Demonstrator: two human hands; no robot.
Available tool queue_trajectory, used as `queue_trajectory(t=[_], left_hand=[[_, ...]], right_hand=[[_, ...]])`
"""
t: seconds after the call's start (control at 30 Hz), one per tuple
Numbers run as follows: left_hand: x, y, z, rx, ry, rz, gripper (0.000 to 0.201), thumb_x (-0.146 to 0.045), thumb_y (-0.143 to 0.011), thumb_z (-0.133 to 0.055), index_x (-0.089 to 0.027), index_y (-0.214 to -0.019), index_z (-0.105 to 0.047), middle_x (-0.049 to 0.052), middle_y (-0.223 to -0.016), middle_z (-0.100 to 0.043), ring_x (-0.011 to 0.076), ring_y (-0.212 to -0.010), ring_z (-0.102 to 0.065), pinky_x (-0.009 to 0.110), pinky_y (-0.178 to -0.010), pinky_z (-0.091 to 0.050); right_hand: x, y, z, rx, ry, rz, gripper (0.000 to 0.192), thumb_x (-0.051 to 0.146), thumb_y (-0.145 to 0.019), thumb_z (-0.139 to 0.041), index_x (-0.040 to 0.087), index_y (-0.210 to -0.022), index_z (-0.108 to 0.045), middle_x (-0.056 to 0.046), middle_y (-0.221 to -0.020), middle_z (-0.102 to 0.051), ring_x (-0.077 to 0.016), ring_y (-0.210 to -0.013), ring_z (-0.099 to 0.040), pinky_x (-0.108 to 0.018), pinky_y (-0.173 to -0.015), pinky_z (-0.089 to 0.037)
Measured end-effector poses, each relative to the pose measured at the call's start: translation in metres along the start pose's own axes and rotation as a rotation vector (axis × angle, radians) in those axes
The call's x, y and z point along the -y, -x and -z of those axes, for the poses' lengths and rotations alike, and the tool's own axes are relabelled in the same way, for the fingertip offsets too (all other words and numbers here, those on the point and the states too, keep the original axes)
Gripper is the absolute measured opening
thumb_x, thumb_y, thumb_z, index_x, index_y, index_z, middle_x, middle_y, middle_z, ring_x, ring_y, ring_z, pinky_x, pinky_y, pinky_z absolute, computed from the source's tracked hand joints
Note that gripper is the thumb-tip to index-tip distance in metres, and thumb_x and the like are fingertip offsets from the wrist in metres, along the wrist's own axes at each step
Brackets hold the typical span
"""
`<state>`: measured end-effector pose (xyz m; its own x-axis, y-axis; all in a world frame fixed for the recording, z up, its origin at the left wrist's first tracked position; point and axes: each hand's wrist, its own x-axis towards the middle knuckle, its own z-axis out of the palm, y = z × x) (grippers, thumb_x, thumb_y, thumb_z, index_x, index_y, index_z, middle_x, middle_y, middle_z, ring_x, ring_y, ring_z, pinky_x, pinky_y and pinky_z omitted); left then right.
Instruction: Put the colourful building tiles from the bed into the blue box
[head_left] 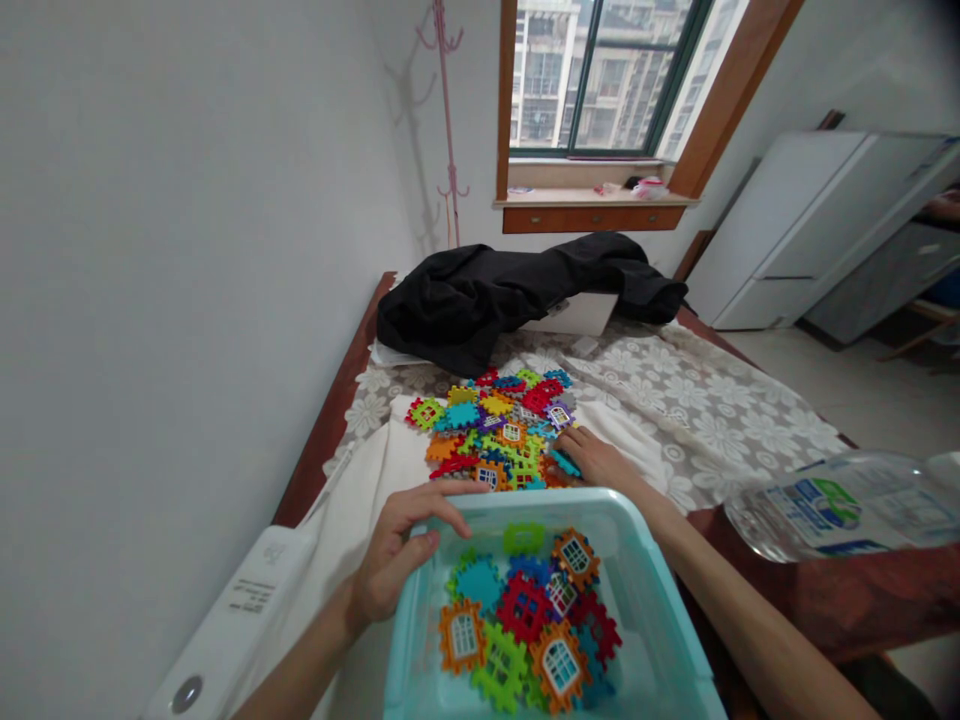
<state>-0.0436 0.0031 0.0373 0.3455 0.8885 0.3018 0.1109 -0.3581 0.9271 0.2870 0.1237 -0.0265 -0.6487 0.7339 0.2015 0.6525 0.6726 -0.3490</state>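
A light-blue plastic bin (630, 520) is close in front of me, with several colourful notched building tiles (525, 605) inside. My left hand (401, 545) grips its far left corner, fingers over the rim. Beyond the bin lies a heap of similar building tiles (495, 420), some with window grids. At the heap's right edge is my right hand (596, 460), fingers curled in, with a blue building tile (565, 462) at the fingertips. Part of its grasp is hidden by the hand itself.
A large clear plastic bottle (840, 505) lies at the right. Black cloth (517, 290) covers part of a white object at the table's far end. A long white device (232, 620) sits at the left, by the wall. A floral cloth (697, 400) covers the table.
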Motion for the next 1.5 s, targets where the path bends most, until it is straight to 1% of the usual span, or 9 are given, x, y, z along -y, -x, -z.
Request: queue_trajectory(t=[0.33,0.63,0.73,0.87,0.97,1.07,1.13,1.27,1.5], left_hand=[[-0.001,0.001,-0.002,-0.039,0.141,0.066,0.021,-0.027,-0.085,-0.063,-0.021,-0.096,-0.08,0.008,-0.136,-0.074,0.0326,-0.119,-0.067,0.037,-0.099,-0.046],[-0.004,0.006,0.001,0.022,0.022,0.104,0.022,-0.03,-0.088,-0.063,-0.02,-0.096,-0.08,0.01,-0.133,-0.075,0.0338,-0.119,-0.066,0.039,-0.103,-0.042],[-0.007,0.007,0.001,0.022,-0.018,0.125,0.022,-0.029,-0.086,-0.062,-0.021,-0.096,-0.08,0.01,-0.132,-0.076,0.0341,-0.119,-0.066,0.04,-0.105,-0.04],[-0.007,0.008,0.0,0.021,-0.016,0.131,0.023,-0.027,-0.085,-0.061,-0.021,-0.095,-0.081,0.009,-0.131,-0.077,0.0326,-0.116,-0.067,0.039,-0.105,-0.04],[-0.005,0.007,0.0,0.005,-0.008,0.11,0.023,-0.027,-0.086,-0.061,-0.021,-0.096,-0.081,0.009,-0.13,-0.077,0.0314,-0.113,-0.068,0.039,-0.104,-0.041],[-0.003,0.005,0.0,0.019,0.021,0.08,0.023,-0.028,-0.086,-0.061,-0.02,-0.094,-0.081,0.011,-0.13,-0.077,0.0322,-0.11,-0.07,0.039,-0.1,-0.044],[-0.004,0.004,-0.001,0.031,0.039,0.077,0.023,-0.029,-0.086,-0.062,-0.02,-0.093,-0.082,0.011,-0.129,-0.077,0.0326,-0.109,-0.07,0.039,-0.098,-0.046],[-0.013,0.005,-0.002,0.01,0.006,0.12,0.021,-0.029,-0.086,-0.063,-0.023,-0.093,-0.082,0.008,-0.128,-0.078,0.0303,-0.108,-0.07,0.038,-0.1,-0.044],[-0.017,0.01,-0.001,0.009,-0.131,0.164,0.025,-0.037,-0.092,-0.059,-0.026,-0.089,-0.081,0.006,-0.126,-0.079,0.029,-0.107,-0.068,0.037,-0.102,-0.04]], right_hand=[[0.0,0.003,0.0,-0.07,-0.261,-0.2,0.024,0.045,-0.102,-0.052,0.022,-0.106,-0.058,-0.003,-0.084,-0.067,-0.0211,-0.072,-0.06,-0.031,-0.068,-0.041],[0.005,0.006,0.033,-0.53,-0.852,-0.35,0.029,0.049,-0.093,-0.068,0.023,-0.091,-0.057,0.002,-0.08,-0.055,-0.0157,-0.067,-0.05,-0.028,-0.061,-0.042],[0.036,0.016,0.061,-0.412,-0.89,-0.199,0.023,0.045,-0.094,-0.069,0.023,-0.093,-0.06,0.0,-0.083,-0.06,-0.0165,-0.072,-0.054,-0.028,-0.064,-0.045],[0.094,0.021,0.091,0.032,-0.802,0.135,0.022,0.044,-0.095,-0.069,0.023,-0.098,-0.064,0.0,-0.083,-0.066,-0.0152,-0.071,-0.058,-0.028,-0.067,-0.047],[0.124,0.013,0.097,0.363,-0.725,0.368,0.049,0.06,-0.086,-0.075,0.022,-0.116,-0.067,-0.006,-0.101,-0.074,-0.0209,-0.087,-0.067,-0.033,-0.081,-0.052],[0.127,-0.004,0.103,0.549,-0.792,0.594,0.07,0.07,-0.085,-0.072,0.019,-0.132,-0.064,-0.013,-0.125,-0.072,-0.0269,-0.112,-0.068,-0.038,-0.098,-0.051],[0.115,-0.017,0.112,0.545,-0.815,0.569,0.066,0.068,-0.089,-0.069,0.018,-0.131,-0.064,-0.013,-0.126,-0.071,-0.0256,-0.114,-0.067,-0.036,-0.1,-0.051],[0.078,-0.043,0.121,0.36,-0.562,0.236,0.04,0.055,-0.1,-0.062,0.019,-0.117,-0.068,-0.008,-0.107,-0.074,-0.0204,-0.093,-0.068,-0.032,-0.083,-0.052],[0.055,-0.056,0.062,0.473,-0.043,0.114,0.055,0.041,-0.081,-0.086,0.018,-0.125,-0.062,-0.012,-0.12,-0.067,-0.0287,-0.1,-0.067,-0.035,-0.079,-0.05]])
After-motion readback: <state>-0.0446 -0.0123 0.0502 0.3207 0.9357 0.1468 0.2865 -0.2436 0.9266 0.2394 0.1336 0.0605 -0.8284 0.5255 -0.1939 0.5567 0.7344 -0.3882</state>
